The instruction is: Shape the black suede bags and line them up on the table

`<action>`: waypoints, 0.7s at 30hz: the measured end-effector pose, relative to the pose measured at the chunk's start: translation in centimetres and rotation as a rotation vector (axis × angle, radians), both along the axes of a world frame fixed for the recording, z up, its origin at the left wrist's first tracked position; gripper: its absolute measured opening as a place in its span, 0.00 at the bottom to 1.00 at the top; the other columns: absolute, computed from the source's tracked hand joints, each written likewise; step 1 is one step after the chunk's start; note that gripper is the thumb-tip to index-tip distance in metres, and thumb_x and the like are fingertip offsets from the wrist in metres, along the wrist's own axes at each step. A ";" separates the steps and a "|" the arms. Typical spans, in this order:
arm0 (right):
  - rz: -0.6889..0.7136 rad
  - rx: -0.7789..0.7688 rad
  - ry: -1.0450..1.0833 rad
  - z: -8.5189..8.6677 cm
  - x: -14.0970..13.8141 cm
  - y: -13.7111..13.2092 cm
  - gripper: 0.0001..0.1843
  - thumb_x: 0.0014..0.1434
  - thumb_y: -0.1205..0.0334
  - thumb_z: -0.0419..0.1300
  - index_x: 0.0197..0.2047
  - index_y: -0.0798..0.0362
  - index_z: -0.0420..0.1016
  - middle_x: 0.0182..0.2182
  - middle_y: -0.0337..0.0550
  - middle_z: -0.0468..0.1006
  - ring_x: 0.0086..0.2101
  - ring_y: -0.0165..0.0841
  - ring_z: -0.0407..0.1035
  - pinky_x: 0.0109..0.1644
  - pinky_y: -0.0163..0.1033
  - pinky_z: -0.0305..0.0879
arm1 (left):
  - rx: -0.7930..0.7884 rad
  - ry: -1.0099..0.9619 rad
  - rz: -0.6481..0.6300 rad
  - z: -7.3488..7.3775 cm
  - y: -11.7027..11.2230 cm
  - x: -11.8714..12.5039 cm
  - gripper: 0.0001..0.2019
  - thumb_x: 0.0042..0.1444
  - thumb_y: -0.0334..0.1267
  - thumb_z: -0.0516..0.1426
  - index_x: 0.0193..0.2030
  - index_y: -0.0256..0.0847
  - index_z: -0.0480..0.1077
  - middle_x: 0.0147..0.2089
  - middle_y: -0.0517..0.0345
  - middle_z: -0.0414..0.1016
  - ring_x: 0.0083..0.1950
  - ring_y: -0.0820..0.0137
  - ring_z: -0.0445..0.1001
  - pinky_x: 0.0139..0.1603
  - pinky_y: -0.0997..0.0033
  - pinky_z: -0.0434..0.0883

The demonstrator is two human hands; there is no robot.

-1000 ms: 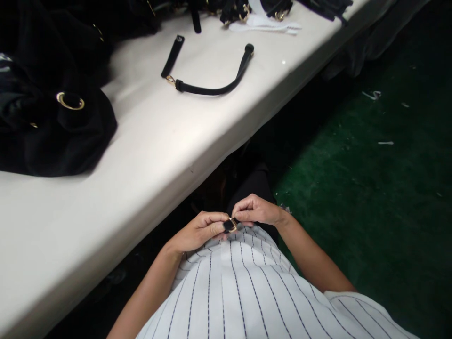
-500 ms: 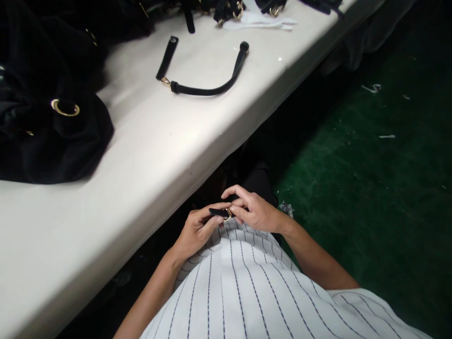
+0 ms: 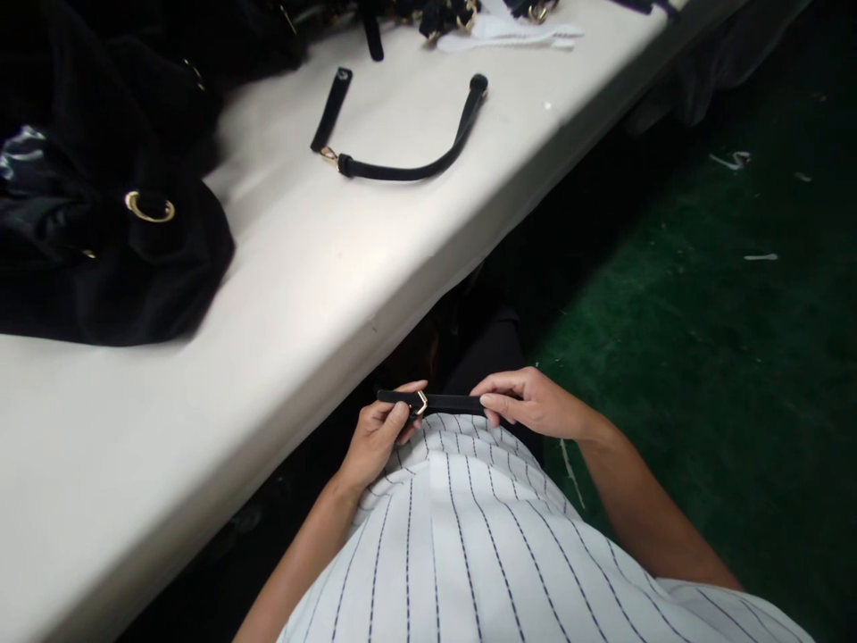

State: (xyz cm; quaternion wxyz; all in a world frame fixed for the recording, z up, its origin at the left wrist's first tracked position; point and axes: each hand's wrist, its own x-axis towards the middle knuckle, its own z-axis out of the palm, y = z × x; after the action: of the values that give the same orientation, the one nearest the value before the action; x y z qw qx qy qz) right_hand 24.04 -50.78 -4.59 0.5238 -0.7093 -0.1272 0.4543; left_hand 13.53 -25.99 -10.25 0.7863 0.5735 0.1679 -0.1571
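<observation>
A black strap (image 3: 452, 405) with a gold buckle (image 3: 421, 404) stretches level between my two hands, just above my lap. My left hand (image 3: 378, 438) is closed on its buckle end, thumb on top beside the metal. A short black tip sticks out left past those fingers. My right hand (image 3: 528, 402) pinches the strap farther right, between thumb and fingers; the part beyond is hidden. On the table lies another black strap (image 3: 408, 171), curved, with a gold clasp (image 3: 328, 155) joined to a short flat piece (image 3: 331, 109).
The white-covered table (image 3: 301, 357) runs diagonally on my left. Black bags (image 3: 113, 286) with gold rings are heaped on it. Farther back are black straps with gold fittings and a white strip (image 3: 515, 36). The green floor (image 3: 703, 375) at right has scattered scraps.
My right hand has drawn away to the right from the buckle, and a length of strap now shows between my hands. The view has shifted slightly.
</observation>
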 end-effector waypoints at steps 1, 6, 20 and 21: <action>-0.007 -0.016 -0.027 0.1 0.0 -0.1 0.16 0.65 0.54 0.57 0.44 0.56 0.79 0.26 0.40 0.78 0.24 0.28 0.64 0.28 0.34 0.58 | -0.028 0.003 -0.019 -0.2 0.0 0.0 0.21 0.64 0.48 0.58 0.60 0.41 0.71 0.31 0.58 0.70 0.27 0.77 0.60 0.27 0.75 0.57; 0.000 -0.054 -0.162 0.4 0.3 0.0 0.13 0.65 0.57 0.57 0.42 0.53 0.81 0.25 0.37 0.77 0.27 0.30 0.69 0.34 0.37 0.63 | -0.042 0.037 -0.082 -0.2 0.5 0.4 0.24 0.63 0.47 0.59 0.64 0.41 0.68 0.34 0.56 0.71 0.29 0.77 0.61 0.30 0.74 0.58; -0.030 0.089 0.003 0.2 0.3 0.8 0.15 0.66 0.53 0.57 0.44 0.56 0.76 0.22 0.39 0.74 0.24 0.30 0.64 0.29 0.37 0.60 | -0.143 0.085 -0.179 -0.1 1.0 0.4 0.29 0.58 0.51 0.63 0.63 0.39 0.69 0.33 0.55 0.70 0.26 0.77 0.58 0.27 0.73 0.54; -0.010 0.095 -0.020 0.4 0.7 1.5 0.15 0.66 0.52 0.57 0.43 0.55 0.76 0.22 0.40 0.74 0.22 0.29 0.62 0.27 0.37 0.58 | -0.173 0.075 -0.162 0.6 1.1 0.3 0.30 0.55 0.53 0.64 0.60 0.39 0.71 0.32 0.55 0.70 0.25 0.78 0.58 0.26 0.73 0.54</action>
State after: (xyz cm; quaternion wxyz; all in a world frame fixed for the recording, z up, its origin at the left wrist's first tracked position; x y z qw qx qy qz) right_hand 24.77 -49.32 -4.24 0.5579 -0.6887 -0.1505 0.4380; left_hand 13.88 -24.91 -9.62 0.8107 0.5089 0.1364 -0.2553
